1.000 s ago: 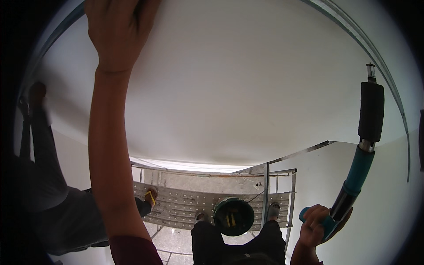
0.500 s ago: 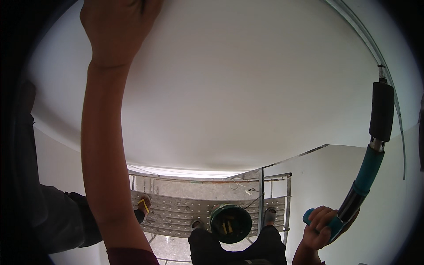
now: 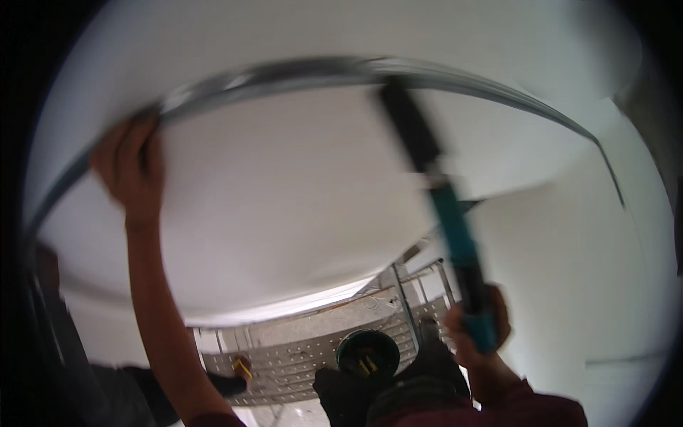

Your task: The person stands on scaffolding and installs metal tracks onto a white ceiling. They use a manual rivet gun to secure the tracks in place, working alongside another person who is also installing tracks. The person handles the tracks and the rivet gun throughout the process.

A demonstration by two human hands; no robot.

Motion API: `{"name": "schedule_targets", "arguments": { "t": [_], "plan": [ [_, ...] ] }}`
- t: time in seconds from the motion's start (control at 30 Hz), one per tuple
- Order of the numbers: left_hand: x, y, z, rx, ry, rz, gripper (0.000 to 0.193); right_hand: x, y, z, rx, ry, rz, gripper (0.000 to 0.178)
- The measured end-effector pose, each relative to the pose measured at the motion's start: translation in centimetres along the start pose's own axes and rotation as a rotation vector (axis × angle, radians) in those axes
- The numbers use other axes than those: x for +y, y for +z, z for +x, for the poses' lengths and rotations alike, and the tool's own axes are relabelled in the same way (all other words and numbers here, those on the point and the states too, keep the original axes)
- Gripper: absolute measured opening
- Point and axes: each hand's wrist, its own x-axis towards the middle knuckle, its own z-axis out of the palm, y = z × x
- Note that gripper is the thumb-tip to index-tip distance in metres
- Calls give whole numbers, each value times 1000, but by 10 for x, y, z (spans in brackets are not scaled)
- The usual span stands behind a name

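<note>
A thin grey metal channel (image 3: 491,92) curves across the upper part of the view along the white surface. Up at its left stretch, my left hand (image 3: 134,167) has its bent fingers on the channel, gripping its edge. My right hand (image 3: 500,320) is wrapped round the lower grip of a long teal and black nail gun (image 3: 454,224), blurred by motion. The gun points upward at a slant. Its black sleeved end overlaps the middle of the channel; whether it touches cannot be told.
Below lies a perforated metal scaffold plank (image 3: 284,373). A dark green bucket (image 3: 344,366) with yellowish pieces inside stands between my legs. At the left is another person's dark clothing (image 3: 53,334), with a yellow-strapped sandal (image 3: 243,368) on the plank. A metal post (image 3: 405,302) rises right of the bucket.
The nail gun has swung from the far right toward the middle, its tip away from the channel's right end. My view has shifted, bringing my left hand's fingers and more channel into sight.
</note>
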Motion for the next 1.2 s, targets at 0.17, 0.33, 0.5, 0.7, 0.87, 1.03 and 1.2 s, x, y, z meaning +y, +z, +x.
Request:
{"name": "schedule_targets", "arguments": {
  "t": [0.17, 0.33, 0.5, 0.7, 0.87, 1.03, 1.2],
  "plan": [
    [-7, 0, -14, -78, -29, -36, 15, -87, -6, 58, -299, -166, -122, 68],
    [-9, -7, -23, -182, -81, -32, 17, -128, -2, 60, -404, -3, -148, 66],
    [14, -18, 1, -175, -135, -110, 20, -146, 16, 50, -307, 81, -160, 63],
    [2, -33, 13, -181, -96, -76, 17, -168, 27, 59, -238, 124, -155, 62],
    [7, -31, 18, -139, -80, -65, 17, -175, 36, 61, -156, 99, -208, 61],
    [17, -24, 20, -112, -79, -95, 16, -192, 47, 64, -101, 174, -247, 61],
    [14, -32, 23, -157, -87, -130, 18, -206, 63, 67, -84, 231, -290, 60]
  ]
}}
